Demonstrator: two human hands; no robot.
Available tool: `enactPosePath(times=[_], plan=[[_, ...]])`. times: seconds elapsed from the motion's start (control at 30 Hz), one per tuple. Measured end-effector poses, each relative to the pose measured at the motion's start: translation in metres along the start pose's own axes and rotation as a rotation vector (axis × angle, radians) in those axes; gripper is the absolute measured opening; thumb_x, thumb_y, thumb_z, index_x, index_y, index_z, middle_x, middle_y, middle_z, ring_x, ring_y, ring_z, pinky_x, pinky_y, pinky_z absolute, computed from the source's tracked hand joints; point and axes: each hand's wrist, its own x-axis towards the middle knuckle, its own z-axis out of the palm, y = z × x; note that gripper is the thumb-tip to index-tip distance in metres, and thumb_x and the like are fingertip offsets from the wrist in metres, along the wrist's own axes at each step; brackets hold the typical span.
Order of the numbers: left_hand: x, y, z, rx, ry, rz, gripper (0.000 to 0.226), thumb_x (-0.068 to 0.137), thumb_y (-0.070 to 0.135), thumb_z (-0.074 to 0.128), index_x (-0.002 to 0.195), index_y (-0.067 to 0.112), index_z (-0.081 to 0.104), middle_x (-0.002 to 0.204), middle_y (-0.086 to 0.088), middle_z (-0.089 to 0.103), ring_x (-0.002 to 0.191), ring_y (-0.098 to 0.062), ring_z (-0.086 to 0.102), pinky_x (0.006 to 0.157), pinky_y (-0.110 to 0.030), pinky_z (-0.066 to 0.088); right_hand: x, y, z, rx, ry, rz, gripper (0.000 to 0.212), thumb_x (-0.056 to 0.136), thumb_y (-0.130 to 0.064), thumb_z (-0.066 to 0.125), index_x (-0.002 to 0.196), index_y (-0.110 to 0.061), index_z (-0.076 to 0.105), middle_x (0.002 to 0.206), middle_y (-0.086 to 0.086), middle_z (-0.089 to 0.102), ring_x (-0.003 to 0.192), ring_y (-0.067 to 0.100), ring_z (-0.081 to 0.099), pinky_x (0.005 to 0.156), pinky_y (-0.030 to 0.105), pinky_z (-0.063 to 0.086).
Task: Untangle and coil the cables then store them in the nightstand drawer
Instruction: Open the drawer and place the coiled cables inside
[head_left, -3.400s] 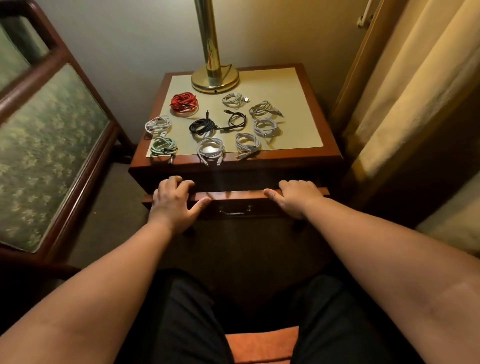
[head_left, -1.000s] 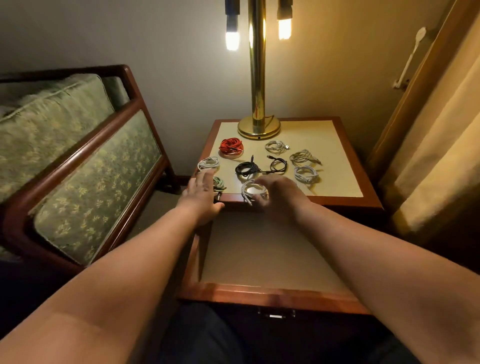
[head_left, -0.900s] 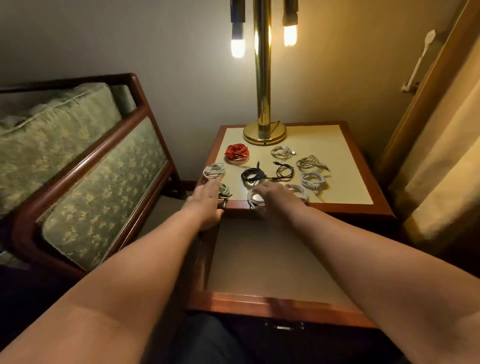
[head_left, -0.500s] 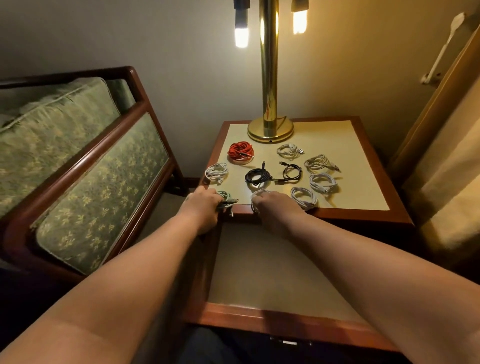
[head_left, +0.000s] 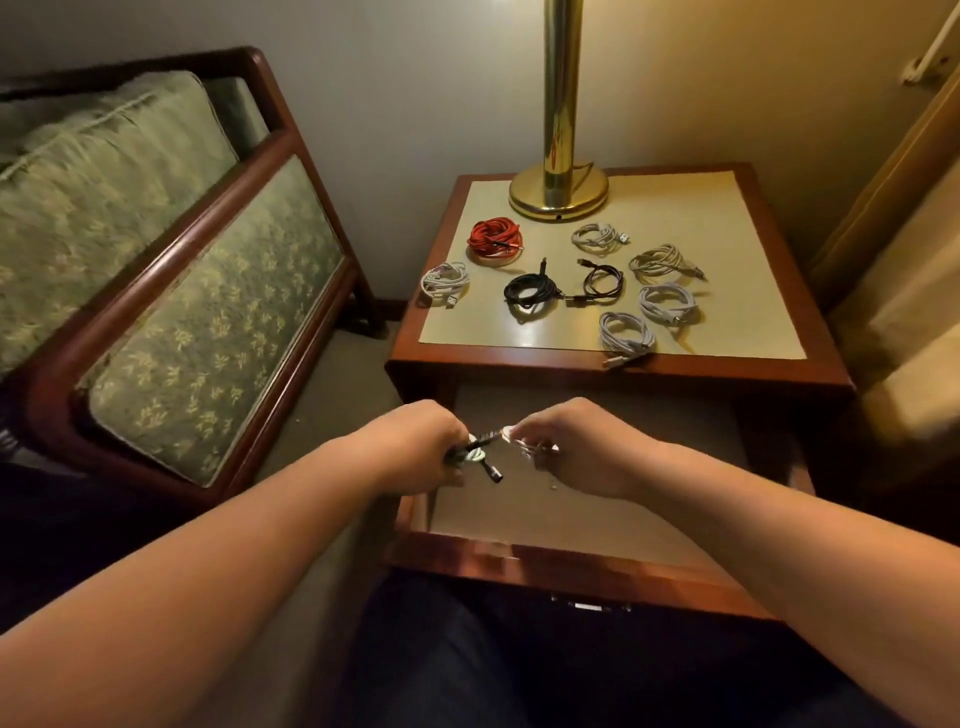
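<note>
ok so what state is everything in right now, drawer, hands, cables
drawer, pulled open, liner bare where visible
left hand, grips the coiled green cable over the drawer
right hand, pinches a coiled white cable over the drawer
red cable, coiled, on the nightstand top
thick black cable, coiled, on top
thin black cable, coiled, on top
five pale cables, coiled, on top

glossy wood nightstand (head_left: 613, 364) — brass lamp (head_left: 559, 192)
</note>
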Motion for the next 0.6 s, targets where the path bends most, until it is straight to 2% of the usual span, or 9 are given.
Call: enactPosePath(times=[0.03, 0.1, 0.2, 0.27, 0.33, 0.4, 0.5, 0.6], plan=[[0.004, 0.007, 0.006, 0.000, -0.074, -0.032, 0.026, 0.083, 0.038, 0.077, 0.072, 0.027, 0.056, 0.071, 0.007, 0.054, 0.076, -0.022, 0.057, 0.065, -0.029, 0.041, -0.005, 0.000, 0.007, -0.043, -0.054, 0.040, 0.039, 0.087, -0.006, 0.067, 0.122, -0.022, 0.074, 0.107, 0.000, 0.076, 0.094, 0.017, 0.071, 0.082, 0.034, 0.057], [0.013, 0.021, 0.019, 0.004, -0.178, -0.075, 0.021, 0.082, 0.038, 0.078, 0.079, 0.023, 0.064, 0.074, 0.005, 0.057, 0.075, -0.023, 0.057, 0.064, -0.029, 0.041, -0.011, -0.002, 0.020, -0.114, -0.160, 0.110, 0.035, 0.086, -0.006, 0.067, 0.117, -0.021, 0.075, 0.105, 0.002, 0.076, 0.095, 0.021, 0.070, 0.081, 0.035, 0.057], [0.027, 0.037, 0.039, -0.023, -0.242, -0.114, 0.021, 0.082, 0.030, 0.075, 0.099, 0.019, 0.073, 0.091, -0.004, 0.069, 0.079, -0.025, 0.063, 0.066, -0.033, 0.050, -0.014, -0.002, 0.037, -0.208, -0.252, 0.176, 0.019, 0.083, -0.003, 0.063, 0.085, -0.021, 0.068, 0.078, -0.003, 0.064, 0.079, 0.025, 0.061, 0.066, 0.034, 0.047], [0.032, 0.043, 0.051, -0.053, -0.274, -0.145, 0.025, 0.085, 0.023, 0.073, 0.109, 0.018, 0.072, 0.093, -0.003, 0.065, 0.079, -0.023, 0.061, 0.068, -0.033, 0.050, -0.014, 0.002, 0.046, -0.225, -0.290, 0.183, 0.026, 0.080, 0.001, 0.061, 0.071, -0.024, 0.057, 0.068, -0.005, 0.053, 0.073, 0.025, 0.055, 0.061, 0.031, 0.040], [0.035, 0.044, 0.062, -0.050, -0.318, -0.163, 0.031, 0.089, 0.017, 0.070, 0.119, 0.016, 0.068, 0.096, -0.003, 0.062, 0.084, -0.022, 0.061, 0.074, -0.033, 0.054, -0.014, 0.004, 0.050, -0.211, -0.311, 0.192, 0.024, 0.079, 0.002, 0.063, 0.083, -0.021, 0.070, 0.080, -0.002, 0.065, 0.078, 0.026, 0.063, 0.064, 0.033, 0.051], [0.037, 0.042, 0.069, -0.061, -0.335, -0.179, 0.035, 0.091, 0.019, 0.070, 0.126, 0.015, 0.066, 0.106, -0.005, 0.065, 0.094, -0.024, 0.065, 0.083, -0.034, 0.057, -0.014, 0.003, 0.049, -0.147, -0.327, 0.215, 0.032, 0.078, 0.000, 0.068, 0.101, -0.020, 0.077, 0.095, 0.001, 0.073, 0.087, 0.024, 0.069, 0.076, 0.039, 0.060], [0.038, 0.033, 0.071, -0.117, -0.291, -0.194, 0.048, 0.085, 0.038, 0.078, 0.126, 0.017, 0.064, 0.115, -0.005, 0.066, 0.100, -0.023, 0.065, 0.083, -0.032, 0.055, -0.015, 0.006, 0.043, -0.099, -0.282, 0.259, 0.035, 0.080, -0.008, 0.071, 0.112, -0.021, 0.076, 0.107, 0.000, 0.071, 0.096, 0.022, 0.067, 0.084, 0.039, 0.060], [0.037, 0.024, 0.071, -0.146, -0.159, -0.181, 0.065, 0.080, 0.041, 0.082, 0.135, 0.022, 0.054, 0.132, -0.003, 0.054, 0.118, -0.024, 0.056, 0.096, -0.036, 0.053, -0.016, 0.013, 0.041, -0.139, -0.202, 0.310, 0.037, 0.085, -0.009, 0.069, 0.121, -0.019, 0.070, 0.116, 0.003, 0.061, 0.108, 0.023, 0.060, 0.089, 0.036, 0.055]])
